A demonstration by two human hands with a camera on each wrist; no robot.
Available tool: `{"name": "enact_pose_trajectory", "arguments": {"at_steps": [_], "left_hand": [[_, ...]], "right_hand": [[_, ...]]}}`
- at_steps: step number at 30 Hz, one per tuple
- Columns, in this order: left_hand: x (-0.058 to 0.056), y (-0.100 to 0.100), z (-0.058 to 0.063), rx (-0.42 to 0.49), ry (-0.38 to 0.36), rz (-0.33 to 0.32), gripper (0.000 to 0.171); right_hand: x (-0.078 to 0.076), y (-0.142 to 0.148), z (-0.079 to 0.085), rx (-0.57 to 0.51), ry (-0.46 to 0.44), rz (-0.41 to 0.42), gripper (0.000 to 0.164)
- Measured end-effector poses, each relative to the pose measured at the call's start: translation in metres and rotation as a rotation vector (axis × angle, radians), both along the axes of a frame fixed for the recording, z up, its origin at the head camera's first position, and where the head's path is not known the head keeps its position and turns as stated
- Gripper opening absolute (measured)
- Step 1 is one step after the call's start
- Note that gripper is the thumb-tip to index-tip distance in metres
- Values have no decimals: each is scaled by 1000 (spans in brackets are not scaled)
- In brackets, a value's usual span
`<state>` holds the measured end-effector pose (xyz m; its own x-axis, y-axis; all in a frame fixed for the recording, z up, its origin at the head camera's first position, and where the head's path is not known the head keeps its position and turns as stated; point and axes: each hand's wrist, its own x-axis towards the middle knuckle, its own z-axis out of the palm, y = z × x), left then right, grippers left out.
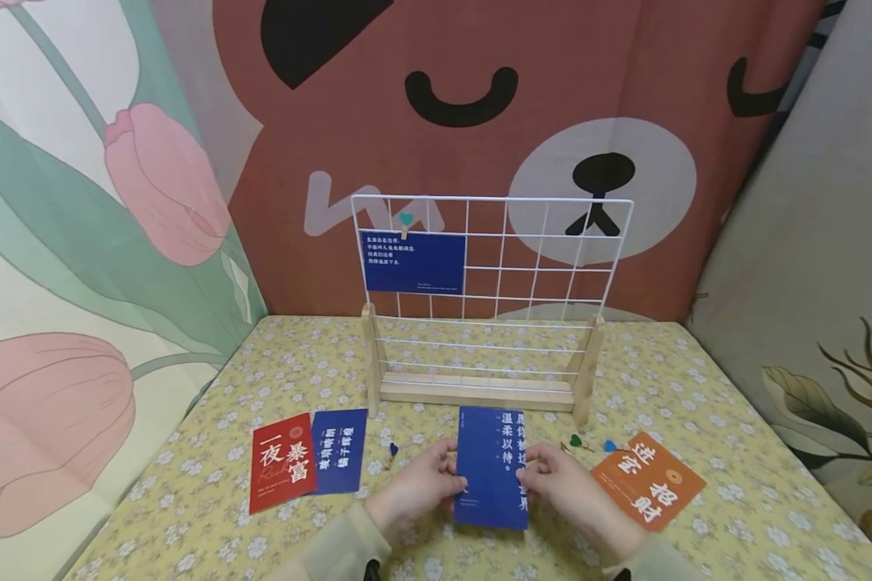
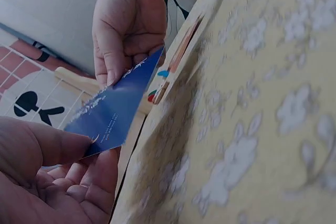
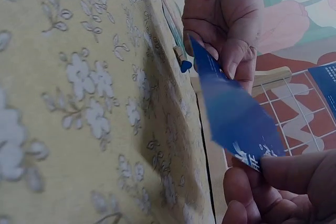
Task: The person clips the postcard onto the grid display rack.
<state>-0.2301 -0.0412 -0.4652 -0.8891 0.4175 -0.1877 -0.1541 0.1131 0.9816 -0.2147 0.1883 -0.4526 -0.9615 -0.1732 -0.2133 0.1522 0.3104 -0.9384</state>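
Observation:
Between my two hands a blue card with white lettering is held upright, face toward me. My left hand pinches its left edge, thumb on the front and fingers behind. On the opposite edge, my right hand pinches it the same way. Both wrist views show the blue card raised above the cloth. Just behind it stands a white wire grid rack on a wooden base. A second blue card hangs at the grid's upper left under a clip with a teal heart.
To the left, a red card overlaps another blue card. An orange card lies at the right. Small heart clips rest on the flowered cloth: a dark blue one, a green one and a blue one.

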Motion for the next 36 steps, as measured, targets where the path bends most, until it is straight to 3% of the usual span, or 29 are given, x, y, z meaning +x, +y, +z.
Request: {"name": "enact_pose_trajectory", "arguments": {"at_steps": [7, 15, 24, 29, 36], "left_hand": [[-8, -18, 8, -99, 67, -2, 44], [-14, -33, 12, -123, 174, 73, 30], [-16, -47, 11, -78, 146, 178, 20], [-16, -61, 8, -127, 179, 237, 20], [-15, -77, 4, -156, 144, 285, 19]], "right_hand": [[-10, -11, 3, 8, 40, 38, 15], [-18, -29, 8, 72, 102, 54, 15], [-24, -54, 8, 112, 171, 79, 15], [-30, -67, 5, 91, 198, 133, 10], [-33, -80, 1, 109, 211, 195, 11]]}}
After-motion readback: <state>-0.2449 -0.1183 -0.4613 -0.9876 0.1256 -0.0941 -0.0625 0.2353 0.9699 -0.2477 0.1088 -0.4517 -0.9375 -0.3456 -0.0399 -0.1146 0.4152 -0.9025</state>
